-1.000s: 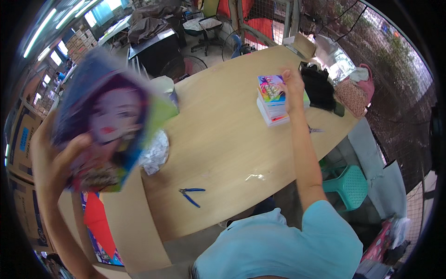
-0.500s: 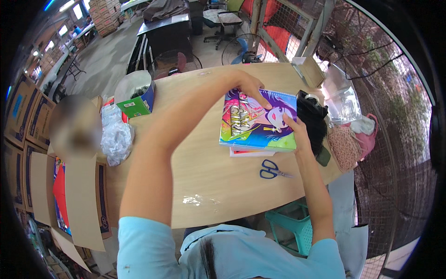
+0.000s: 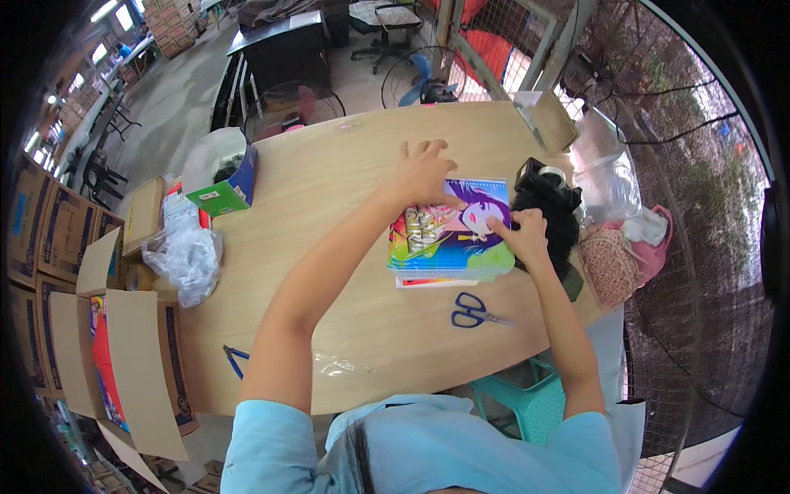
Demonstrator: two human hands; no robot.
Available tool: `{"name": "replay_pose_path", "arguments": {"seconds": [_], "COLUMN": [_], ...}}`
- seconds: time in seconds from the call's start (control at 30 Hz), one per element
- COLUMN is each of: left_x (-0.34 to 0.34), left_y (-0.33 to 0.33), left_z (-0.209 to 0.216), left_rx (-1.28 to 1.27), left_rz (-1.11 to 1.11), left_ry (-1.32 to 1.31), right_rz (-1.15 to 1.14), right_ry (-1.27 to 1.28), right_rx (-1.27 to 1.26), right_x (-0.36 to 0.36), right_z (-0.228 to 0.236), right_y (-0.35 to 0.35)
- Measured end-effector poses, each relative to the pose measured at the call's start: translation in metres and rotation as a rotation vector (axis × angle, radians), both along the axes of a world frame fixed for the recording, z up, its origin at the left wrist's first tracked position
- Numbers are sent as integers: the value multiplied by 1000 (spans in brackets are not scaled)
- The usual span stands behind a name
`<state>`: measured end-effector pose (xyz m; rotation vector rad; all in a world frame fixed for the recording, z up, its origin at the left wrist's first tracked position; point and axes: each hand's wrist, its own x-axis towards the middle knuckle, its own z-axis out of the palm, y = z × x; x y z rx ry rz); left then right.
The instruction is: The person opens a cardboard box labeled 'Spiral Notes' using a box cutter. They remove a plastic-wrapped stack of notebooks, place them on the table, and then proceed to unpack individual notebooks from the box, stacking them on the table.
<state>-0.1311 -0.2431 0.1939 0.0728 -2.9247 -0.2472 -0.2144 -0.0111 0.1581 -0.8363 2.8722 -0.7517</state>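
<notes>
A stack of spiral notebooks (image 3: pixel 453 253) with a colourful cartoon cover lies on the table, its coil binding along the far edge. Something with a white and red edge shows beneath its near side. My left hand (image 3: pixel 424 174) is at the far left corner of the stack, fingers spread above the table and thumb over the cover. At the right edge, my right hand (image 3: pixel 525 237) grips the stack, thumb on the cover and fingers curled down the side. Blue-handled scissors (image 3: pixel 471 311) lie just nearer to me than the stack.
Black bundle (image 3: pixel 547 206), woven pink bag (image 3: pixel 611 263) and clear plastic sheets (image 3: pixel 605 169) sit at right. On the left are a green-blue box (image 3: pixel 220 198), crumpled plastic bags (image 3: pixel 189 263), blue-handled pliers (image 3: pixel 235 361) and an open carton (image 3: pixel 144 370). A teal stool (image 3: pixel 535 412) stands below.
My left hand has slid off the cover to the far left corner, and its fingers have spread. The stack now sits squarer and slightly lower in view. The pliers have come into sight.
</notes>
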Motion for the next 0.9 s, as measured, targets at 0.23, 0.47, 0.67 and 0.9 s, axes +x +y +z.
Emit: {"name": "replay_pose_path", "arguments": {"seconds": [0.23,0.47,0.67,0.9], "left_x": [107,103,105,153], "left_y": [-6,89,114,94], "left_z": [-207,-186,-239,-172], "left_rx": [1708,2228,2080,1646], "left_rz": [641,543,513,748], "left_ry": [401,326,523,509], "right_rz": [-95,-282,-272,-60], "right_ry": [-1469,-1372,-1235,-199], "right_rx": [-1100,-1055,-921,-509], "right_x": [7,-22,-32,60], "right_z": [-92,-144,-154,-178], "right_y": [6,0,5,111]}}
